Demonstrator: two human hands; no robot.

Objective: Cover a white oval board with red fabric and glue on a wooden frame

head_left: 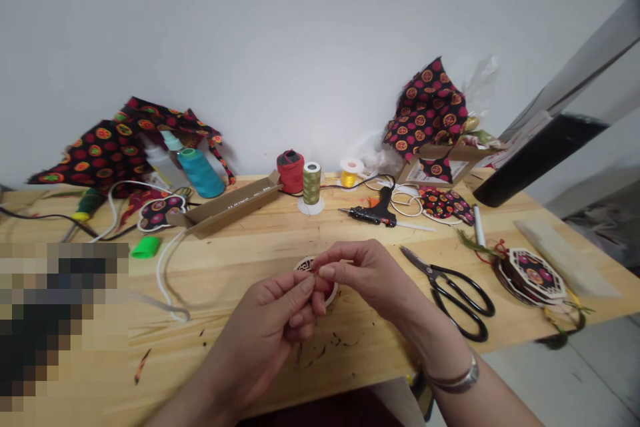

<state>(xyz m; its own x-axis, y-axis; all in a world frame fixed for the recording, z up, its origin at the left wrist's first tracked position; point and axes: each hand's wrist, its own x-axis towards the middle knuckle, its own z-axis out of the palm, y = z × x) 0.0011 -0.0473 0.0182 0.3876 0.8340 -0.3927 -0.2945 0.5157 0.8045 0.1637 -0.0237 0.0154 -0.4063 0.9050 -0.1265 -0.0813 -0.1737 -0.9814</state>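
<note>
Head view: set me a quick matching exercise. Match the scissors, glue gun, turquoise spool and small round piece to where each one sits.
Things:
1. black-handled scissors
2. hot glue gun
3. turquoise thread spool
4. small round framed piece

Places:
A. back left, before the patterned fabric
B. between the left hand and right hand
C. on the table, right of the right hand
D. near the white cord

Pairs: 1-C, 2-D, 3-A, 4-B

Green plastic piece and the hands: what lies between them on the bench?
Head view: a loop of white cord lies on the wooden bench between the green plastic piece and the left hand.
</note>
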